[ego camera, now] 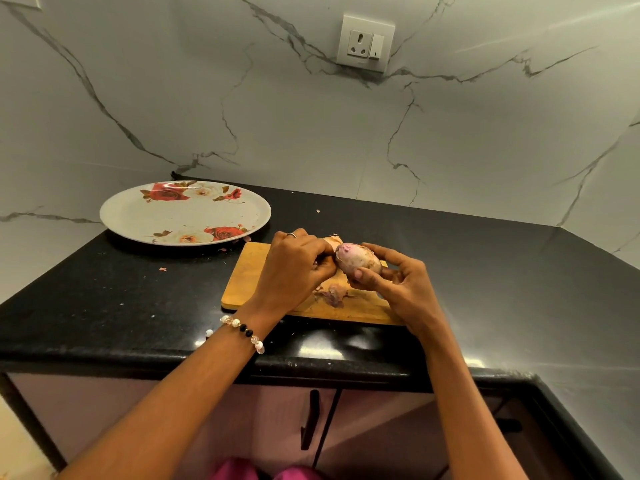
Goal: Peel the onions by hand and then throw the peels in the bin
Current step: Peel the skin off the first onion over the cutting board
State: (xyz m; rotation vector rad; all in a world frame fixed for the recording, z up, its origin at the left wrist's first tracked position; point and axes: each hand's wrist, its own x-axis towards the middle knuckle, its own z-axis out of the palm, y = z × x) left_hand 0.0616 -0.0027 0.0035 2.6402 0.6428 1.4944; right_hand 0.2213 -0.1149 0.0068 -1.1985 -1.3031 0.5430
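Note:
A pale pinkish onion [355, 258] is held just above the wooden cutting board [249, 275]. My right hand [398, 285] grips it from the right, thumb underneath and fingers behind. My left hand [294, 268], with a ring and a bead bracelet, has its fingers curled against the onion's left end and pinches its skin there. A heap of loose peels [334, 293] lies on the board below the onion, and another peel piece [333, 241] shows behind my left hand.
A large white plate with rose prints [183, 211] lies at the back left of the black counter [104, 299]. Small peel scraps [162, 269] dot the counter. A marble wall with a power socket [365, 43] rises behind. Cabinet doors [311, 420] are below the counter edge.

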